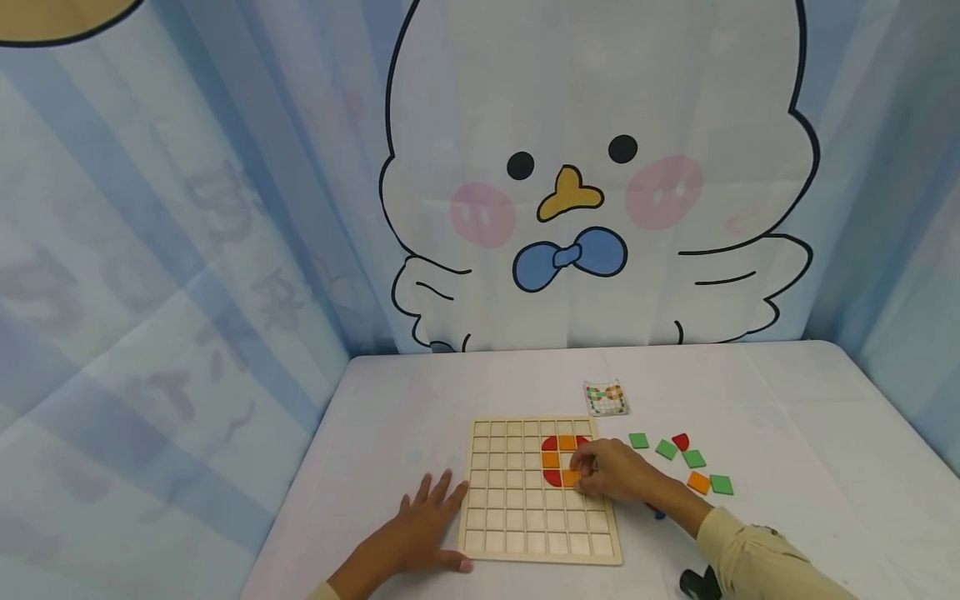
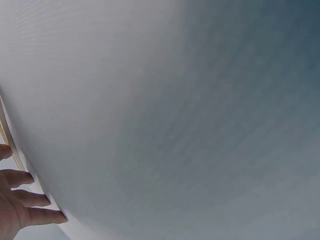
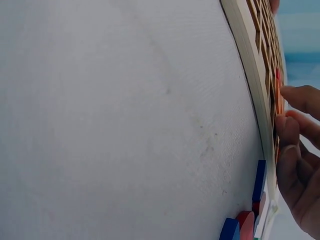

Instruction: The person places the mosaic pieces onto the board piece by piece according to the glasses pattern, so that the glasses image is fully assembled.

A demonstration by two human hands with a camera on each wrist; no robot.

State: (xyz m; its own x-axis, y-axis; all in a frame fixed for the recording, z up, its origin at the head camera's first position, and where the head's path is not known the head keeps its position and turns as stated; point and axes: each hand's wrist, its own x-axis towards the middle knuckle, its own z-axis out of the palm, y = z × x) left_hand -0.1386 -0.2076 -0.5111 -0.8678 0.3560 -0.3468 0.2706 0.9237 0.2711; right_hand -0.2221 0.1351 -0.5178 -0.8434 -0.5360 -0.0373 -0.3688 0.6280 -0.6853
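A wooden grid board (image 1: pixel 504 500) lies on the table. My left hand (image 1: pixel 422 530) rests spread at its left edge, fingers straight; in the left wrist view the fingers (image 2: pixel 32 200) lie along that edge. Over the board's right side, my right hand (image 1: pixel 611 468) has its thumb and fingers curled close together at the grid. The right wrist view shows an orange tile (image 3: pixel 279 102) between those fingertips, close over the cells. Beside the hand, red rounded pieces (image 1: pixel 552 477) and orange squares (image 1: pixel 551 460) sit in cells as part of a ring, partly hidden by the fingers.
Right of the board lie several green tiles (image 1: pixel 694 459), a red piece (image 1: pixel 681 442) and an orange tile (image 1: pixel 699 482). Blue pieces (image 3: pixel 259 181) are near the board's edge. A small pattern card (image 1: pixel 606 398) lies behind it. A black object (image 1: pixel 699 584) is by the right sleeve.
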